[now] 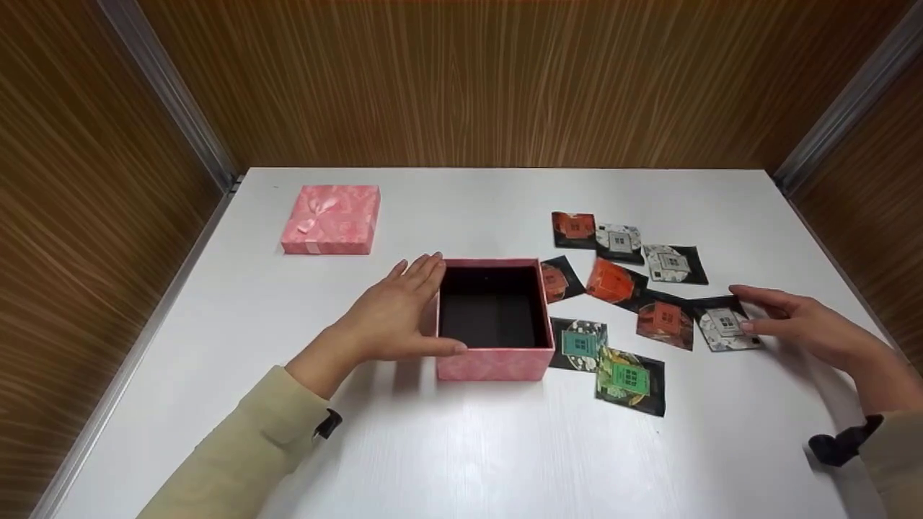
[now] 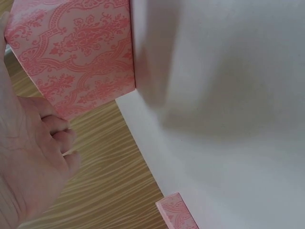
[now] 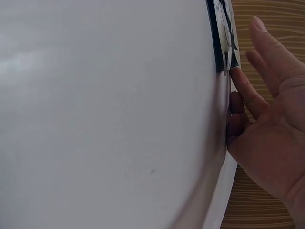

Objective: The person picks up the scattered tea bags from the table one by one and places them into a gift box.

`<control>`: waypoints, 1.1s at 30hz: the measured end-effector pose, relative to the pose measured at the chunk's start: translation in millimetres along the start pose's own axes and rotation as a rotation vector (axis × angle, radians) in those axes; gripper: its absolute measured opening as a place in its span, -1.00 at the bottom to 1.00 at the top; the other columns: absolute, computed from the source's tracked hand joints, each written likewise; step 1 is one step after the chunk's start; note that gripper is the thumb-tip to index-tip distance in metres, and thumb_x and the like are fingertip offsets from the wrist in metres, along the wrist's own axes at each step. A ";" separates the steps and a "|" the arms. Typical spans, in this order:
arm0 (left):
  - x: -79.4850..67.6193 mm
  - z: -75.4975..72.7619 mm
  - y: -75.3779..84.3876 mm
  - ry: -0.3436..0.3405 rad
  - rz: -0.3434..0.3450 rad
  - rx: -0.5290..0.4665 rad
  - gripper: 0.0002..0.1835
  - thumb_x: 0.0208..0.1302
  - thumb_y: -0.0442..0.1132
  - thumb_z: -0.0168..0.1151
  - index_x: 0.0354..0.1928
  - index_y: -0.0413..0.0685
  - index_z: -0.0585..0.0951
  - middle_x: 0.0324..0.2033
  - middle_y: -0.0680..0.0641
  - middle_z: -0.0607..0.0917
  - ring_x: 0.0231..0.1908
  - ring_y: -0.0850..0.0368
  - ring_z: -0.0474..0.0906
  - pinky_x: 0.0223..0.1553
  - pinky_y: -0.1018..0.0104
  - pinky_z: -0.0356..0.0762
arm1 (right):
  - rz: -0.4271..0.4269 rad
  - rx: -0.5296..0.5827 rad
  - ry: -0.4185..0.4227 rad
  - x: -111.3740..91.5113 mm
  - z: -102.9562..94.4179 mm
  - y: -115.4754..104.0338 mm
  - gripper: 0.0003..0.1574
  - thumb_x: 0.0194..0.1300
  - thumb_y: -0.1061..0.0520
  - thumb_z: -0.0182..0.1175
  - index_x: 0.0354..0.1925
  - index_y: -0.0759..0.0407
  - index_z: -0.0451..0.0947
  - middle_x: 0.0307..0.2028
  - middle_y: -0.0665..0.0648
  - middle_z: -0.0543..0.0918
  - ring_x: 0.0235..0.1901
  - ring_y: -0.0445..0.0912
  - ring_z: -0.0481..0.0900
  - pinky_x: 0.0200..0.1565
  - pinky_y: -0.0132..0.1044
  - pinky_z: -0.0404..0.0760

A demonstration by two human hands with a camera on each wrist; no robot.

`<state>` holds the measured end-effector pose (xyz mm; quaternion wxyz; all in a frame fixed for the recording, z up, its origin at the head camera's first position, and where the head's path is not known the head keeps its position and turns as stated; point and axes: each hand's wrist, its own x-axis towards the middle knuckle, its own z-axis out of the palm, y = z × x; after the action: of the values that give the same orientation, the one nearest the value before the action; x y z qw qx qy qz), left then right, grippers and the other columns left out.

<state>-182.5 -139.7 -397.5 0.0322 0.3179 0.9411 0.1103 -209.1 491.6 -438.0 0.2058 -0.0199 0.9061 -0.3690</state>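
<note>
My left hand (image 1: 393,317) rests against the left side of an uncovered pink patterned box (image 1: 494,365). Its fingers stretch toward the far left corner and the thumb lies along the near rim. In the left wrist view the fingers (image 2: 56,125) sit beside the box wall (image 2: 86,52). The box's dark inside (image 1: 490,317) faces up. At the right, my right hand (image 1: 822,328) is spread beside a black-and-white sachet (image 1: 723,324); its thumb overlaps the sachet's right edge and the index finger reaches past the far corner. Sachets (image 3: 224,38) also show by the fingertips in the right wrist view.
Several flat sachets lie right of the box, among them a green one (image 1: 629,382), a teal one (image 1: 579,344) and an orange one (image 1: 616,282). A pink lid with a bow (image 1: 332,220) sits at the far left. Wood-grain panels (image 1: 461,86) enclose the white table (image 1: 461,447).
</note>
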 end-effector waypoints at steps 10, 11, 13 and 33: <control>0.9 0.5 0.2 -0.011 -0.009 0.007 0.42 0.16 0.74 0.03 0.69 -0.27 -0.05 0.68 -0.22 -0.05 0.67 -0.10 -0.15 0.64 -0.01 -0.23 | -0.030 -0.031 -0.004 2.4 5.9 -2.6 0.08 0.41 -0.11 0.43 0.69 -0.03 0.12 0.62 0.49 -0.07 0.49 0.46 -0.07 0.29 0.33 0.14; 1.0 0.8 0.3 -0.011 -0.009 0.008 0.43 0.16 0.74 0.03 0.69 -0.27 -0.05 0.68 -0.22 -0.04 0.67 -0.10 -0.15 0.64 0.00 -0.24 | -0.028 -0.032 -0.004 2.7 6.7 -2.4 0.09 0.41 -0.10 0.43 0.69 -0.03 0.11 0.62 0.49 -0.08 0.49 0.46 -0.07 0.29 0.35 0.13; 1.1 1.2 0.3 -0.013 -0.013 0.011 0.43 0.16 0.75 0.01 0.69 -0.26 -0.05 0.68 -0.21 -0.05 0.67 -0.08 -0.16 0.64 0.00 -0.24 | -0.032 -0.032 -0.009 2.8 8.1 -2.5 0.10 0.41 -0.08 0.43 0.69 0.01 0.10 0.61 0.50 -0.09 0.47 0.48 -0.07 0.28 0.39 0.13; 0.8 0.7 0.4 -0.016 -0.018 -0.006 0.43 0.15 0.72 0.08 0.69 -0.25 -0.05 0.69 -0.20 -0.07 0.67 -0.07 -0.18 0.64 -0.02 -0.25 | -0.091 -0.009 0.044 7.2 14.4 0.5 -0.07 0.39 0.02 0.47 0.50 0.09 0.18 0.45 0.41 0.18 0.29 0.19 0.24 0.14 -0.28 0.24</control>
<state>-182.9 -138.8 -398.2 0.0417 0.3104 0.9433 0.1102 -210.1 481.0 -450.1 0.1687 -0.0539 0.9102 -0.3743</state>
